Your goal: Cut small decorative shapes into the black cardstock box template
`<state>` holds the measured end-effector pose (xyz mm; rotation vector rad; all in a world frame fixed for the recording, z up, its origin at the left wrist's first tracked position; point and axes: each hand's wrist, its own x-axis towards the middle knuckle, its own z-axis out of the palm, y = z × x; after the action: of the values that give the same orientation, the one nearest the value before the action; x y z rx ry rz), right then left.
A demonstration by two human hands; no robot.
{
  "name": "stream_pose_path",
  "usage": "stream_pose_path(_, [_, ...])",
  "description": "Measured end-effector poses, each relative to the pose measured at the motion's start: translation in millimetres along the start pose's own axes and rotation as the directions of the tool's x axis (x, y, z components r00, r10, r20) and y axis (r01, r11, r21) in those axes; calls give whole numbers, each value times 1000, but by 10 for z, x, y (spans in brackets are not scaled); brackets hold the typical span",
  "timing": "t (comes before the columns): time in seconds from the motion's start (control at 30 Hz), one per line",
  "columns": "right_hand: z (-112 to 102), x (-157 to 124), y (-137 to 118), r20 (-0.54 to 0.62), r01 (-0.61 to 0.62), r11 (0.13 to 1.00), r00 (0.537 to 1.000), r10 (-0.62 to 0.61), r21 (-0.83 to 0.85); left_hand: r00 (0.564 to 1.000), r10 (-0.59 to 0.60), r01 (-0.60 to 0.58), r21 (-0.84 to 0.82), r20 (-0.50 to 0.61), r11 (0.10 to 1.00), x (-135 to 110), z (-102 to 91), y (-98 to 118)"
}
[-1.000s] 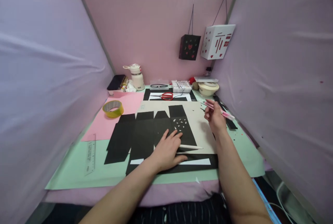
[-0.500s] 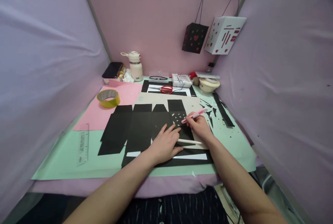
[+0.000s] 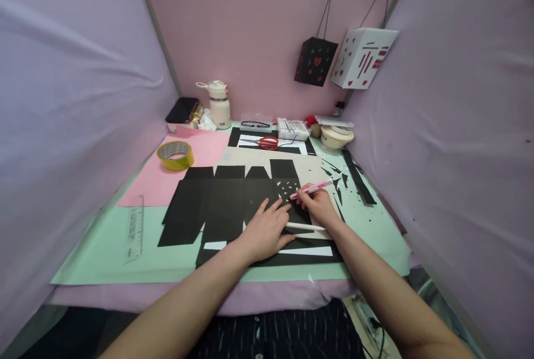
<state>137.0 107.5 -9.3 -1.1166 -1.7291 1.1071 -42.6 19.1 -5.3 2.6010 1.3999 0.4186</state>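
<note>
Soft diffuse light, faint shadows, stretched edges

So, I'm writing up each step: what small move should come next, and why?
Probably draw the pink tool lightly along the black card beside the small cut-outs: the right hand holds its tip there, and the left hand rests on the card.

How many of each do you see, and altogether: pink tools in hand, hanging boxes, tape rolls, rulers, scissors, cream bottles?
Pink tool in right hand: 1
Hanging boxes: 2 (black box, white box)
Tape roll: 1
Ruler: 1
Scissors: 1
Cream bottle: 1
Total: 7
</note>
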Motion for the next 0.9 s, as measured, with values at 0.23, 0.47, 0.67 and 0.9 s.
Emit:
stream_pose_path(0.23, [2, -31, -43, -5, 16, 999, 1000, -16, -44, 1000, -2, 2, 3, -5, 1000, -4, 4, 1])
stream_pose_path(0.47, [11, -60, -91, -27, 27, 996, 999, -29, -84, 1000, -8, 8, 5, 10, 1000, -2, 10, -5])
stream_pose_path(0.67, [16, -55, -88, -42, 4, 997, 999, -8, -83, 1000, -2, 2, -2, -9, 1000, -6, 26, -5])
stream_pose_path(0.9, [4, -46, -48, -38, 18, 996, 999, -21, -93, 1000, -1, 1, -16, -5, 1000, -6, 20, 2])
